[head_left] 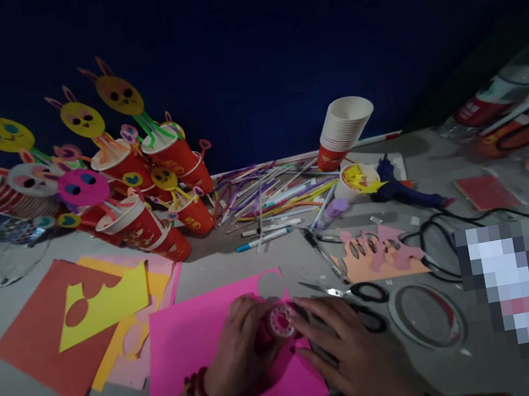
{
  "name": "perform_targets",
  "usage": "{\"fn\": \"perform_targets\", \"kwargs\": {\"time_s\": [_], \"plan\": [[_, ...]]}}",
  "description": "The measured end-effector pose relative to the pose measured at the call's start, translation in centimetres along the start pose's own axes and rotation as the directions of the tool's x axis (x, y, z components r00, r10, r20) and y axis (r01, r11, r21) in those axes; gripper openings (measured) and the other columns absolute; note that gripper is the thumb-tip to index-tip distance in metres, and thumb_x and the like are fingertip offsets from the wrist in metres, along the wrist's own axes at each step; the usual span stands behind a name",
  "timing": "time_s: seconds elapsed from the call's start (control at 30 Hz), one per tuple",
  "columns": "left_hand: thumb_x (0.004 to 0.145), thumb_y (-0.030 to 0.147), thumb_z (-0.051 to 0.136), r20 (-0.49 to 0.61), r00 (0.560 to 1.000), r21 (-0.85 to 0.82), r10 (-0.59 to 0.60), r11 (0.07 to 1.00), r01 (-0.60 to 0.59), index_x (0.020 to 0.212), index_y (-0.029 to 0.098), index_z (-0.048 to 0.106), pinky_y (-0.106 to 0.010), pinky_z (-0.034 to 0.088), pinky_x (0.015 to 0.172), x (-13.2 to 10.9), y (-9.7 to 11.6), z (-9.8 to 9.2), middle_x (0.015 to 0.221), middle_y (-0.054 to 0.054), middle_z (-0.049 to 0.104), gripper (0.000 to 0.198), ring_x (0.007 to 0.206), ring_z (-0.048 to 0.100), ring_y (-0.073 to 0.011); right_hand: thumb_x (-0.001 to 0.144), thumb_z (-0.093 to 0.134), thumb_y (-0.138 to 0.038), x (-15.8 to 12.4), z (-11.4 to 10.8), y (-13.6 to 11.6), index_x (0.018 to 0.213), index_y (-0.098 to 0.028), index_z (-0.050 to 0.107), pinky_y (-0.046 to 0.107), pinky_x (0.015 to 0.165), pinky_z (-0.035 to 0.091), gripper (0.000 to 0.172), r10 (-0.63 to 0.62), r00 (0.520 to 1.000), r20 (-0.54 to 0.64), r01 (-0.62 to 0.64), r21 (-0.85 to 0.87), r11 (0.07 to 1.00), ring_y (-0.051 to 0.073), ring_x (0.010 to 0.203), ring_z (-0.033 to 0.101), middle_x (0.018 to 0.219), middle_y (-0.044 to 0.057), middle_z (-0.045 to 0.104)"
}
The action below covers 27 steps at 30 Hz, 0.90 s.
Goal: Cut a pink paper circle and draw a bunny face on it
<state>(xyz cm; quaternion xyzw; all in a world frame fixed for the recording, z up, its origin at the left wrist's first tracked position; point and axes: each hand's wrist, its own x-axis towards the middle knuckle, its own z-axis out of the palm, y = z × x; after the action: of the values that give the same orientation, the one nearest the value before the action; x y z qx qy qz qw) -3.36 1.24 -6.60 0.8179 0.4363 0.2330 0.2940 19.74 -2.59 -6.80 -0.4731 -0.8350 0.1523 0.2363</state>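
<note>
A small round roll of tape (pixel 281 321) rests on a bright pink paper sheet (pixel 194 338) near the table's front edge. My left hand (pixel 242 354) curls around the roll's left side, fingers bent and touching it; a beaded bracelet is on that wrist. My right hand (pixel 350 346) lies on the right side of the roll, fingers spread over the sheet's edge, fingertips touching the roll. A round hole is cut from the sheet's top edge just above the roll.
Black-handled scissors (pixel 362 293) and a wire ring (pixel 429 316) lie right of my hands. Red and yellow paper sheets (pixel 81 316) lie left. Bunny-faced red cups (pixel 146 218), straws and pens (pixel 270 204), stacked cups (pixel 342 131) and a glue gun (pixel 405 191) fill the back.
</note>
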Motion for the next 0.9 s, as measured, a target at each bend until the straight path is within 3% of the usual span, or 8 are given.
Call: {"fn": "perform_targets", "kwargs": {"time_s": [0.13, 0.23, 0.37, 0.53, 0.63, 0.73, 0.9], "plan": [[0.084, 0.027, 0.073, 0.001, 1.000, 0.013, -0.013, 1.000, 0.013, 0.127, 0.024, 0.053, -0.047, 0.046, 0.097, -0.1, 0.1, 0.0, 0.116, -0.010, 0.064, 0.047, 0.110, 0.055, -0.0281, 0.094, 0.058, -0.029, 0.4, -0.1, -0.4, 0.129, -0.029, 0.063, 0.045, 0.098, 0.046, 0.035, -0.039, 0.999, 0.021, 0.038, 0.026, 0.999, 0.027, 0.118, 0.056, 0.139, 0.005, 0.060], [0.085, 0.027, 0.071, 0.005, 0.999, 0.026, 0.052, 0.998, -0.052, 0.129, 0.023, 0.051, -0.048, 0.045, 0.098, -0.2, 0.0, -0.3, 0.116, -0.010, 0.063, 0.048, 0.110, 0.055, -0.0279, 0.095, 0.057, -0.029, 0.6, 0.0, -0.7, 0.121, -0.028, 0.068, 0.045, 0.097, 0.047, 0.028, -0.025, 0.999, -0.025, 0.026, 0.042, 0.999, 0.026, 0.114, 0.057, 0.131, 0.004, 0.066], [0.090, 0.029, 0.065, 0.010, 0.987, 0.078, 0.157, 0.984, -0.158, 0.133, 0.022, 0.049, -0.048, 0.045, 0.098, -0.3, -0.4, -0.4, 0.116, -0.011, 0.062, 0.046, 0.109, 0.055, -0.0269, 0.095, 0.057, -0.028, 0.7, 0.3, -1.0, 0.117, -0.029, 0.070, 0.043, 0.095, 0.048, 0.025, -0.023, 0.999, -0.046, 0.025, 0.028, 0.999, 0.026, 0.111, 0.058, 0.129, 0.004, 0.067], [0.094, 0.032, 0.061, -0.027, 0.987, 0.146, 0.157, 0.978, -0.151, 0.135, 0.020, 0.047, -0.047, 0.046, 0.099, -0.4, -0.6, 0.0, 0.120, -0.012, 0.061, 0.045, 0.113, 0.054, -0.0265, 0.094, 0.058, -0.024, 0.5, 0.4, -1.1, 0.115, -0.028, 0.070, 0.043, 0.095, 0.047, 0.025, -0.024, 0.998, -0.057, 0.026, 0.026, 0.999, 0.026, 0.112, 0.057, 0.130, 0.005, 0.067], [0.098, 0.027, 0.055, 0.025, 0.970, 0.198, 0.241, 0.950, -0.241, 0.136, 0.019, 0.046, -0.049, 0.041, 0.106, -0.3, -0.2, 0.0, 0.128, -0.012, 0.059, 0.040, 0.118, 0.052, -0.0256, 0.093, 0.058, -0.023, 0.4, 0.6, -1.2, 0.110, -0.027, 0.071, 0.044, 0.097, 0.046, 0.022, -0.013, 0.999, -0.037, 0.014, 0.014, 1.000, 0.026, 0.116, 0.056, 0.131, 0.006, 0.066], [0.100, 0.021, 0.049, 0.080, 0.946, 0.233, 0.314, 0.917, -0.324, 0.129, 0.020, 0.053, -0.044, 0.044, 0.103, -0.2, 0.3, -0.1, 0.125, -0.008, 0.063, 0.029, 0.111, 0.056, -0.0226, 0.091, 0.059, -0.021, 0.3, 0.7, -1.1, 0.108, -0.025, 0.071, 0.046, 0.100, 0.044, 0.022, 0.003, 1.000, 0.008, -0.003, -0.008, 1.000, 0.027, 0.117, 0.054, 0.134, 0.006, 0.063], [0.099, 0.019, 0.050, 0.144, 0.942, 0.328, 0.302, 0.884, -0.333, 0.129, 0.022, 0.056, -0.040, 0.051, 0.091, -0.1, 1.0, -0.3, 0.122, -0.009, 0.064, 0.031, 0.105, 0.058, -0.0239, 0.086, 0.061, -0.020, 0.0, 0.9, -1.4, 0.109, -0.025, 0.070, 0.047, 0.104, 0.043, 0.024, 0.030, 0.997, 0.071, -0.027, -0.044, 0.999, 0.028, 0.122, 0.051, 0.139, 0.006, 0.059]]}}
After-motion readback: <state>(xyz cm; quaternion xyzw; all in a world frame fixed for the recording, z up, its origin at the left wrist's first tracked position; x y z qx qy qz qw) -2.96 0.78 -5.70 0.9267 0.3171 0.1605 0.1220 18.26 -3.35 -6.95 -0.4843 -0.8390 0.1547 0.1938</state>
